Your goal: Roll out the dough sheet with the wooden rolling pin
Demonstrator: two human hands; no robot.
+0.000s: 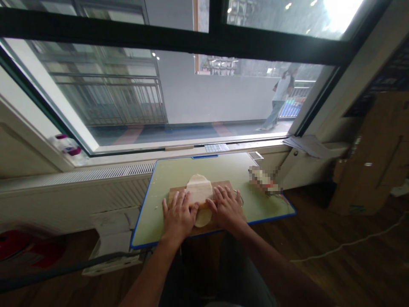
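A flattened sheet of pale dough (198,187) lies on a wooden board (177,190), its near part (203,218) showing below my hands. Across the dough runs a rolling pin (203,205), of which only a short wooden stretch shows between my thumbs. My left hand (179,213) rests flat over the pin's left side, fingers stretched forward. Over its right side lies my right hand (227,207), also flat with fingers extended. Both palms hide the pin's ends. A metal handle (240,198) sticks out at the board's right edge.
The board is on a small yellow-green table (166,170) with a blue rim. A blurred-out item (265,180) sits at its right. Behind are a radiator (111,174) and window sill with a bottle (67,145). Outside walks a person (281,96). A cardboard box (367,162) stands right.
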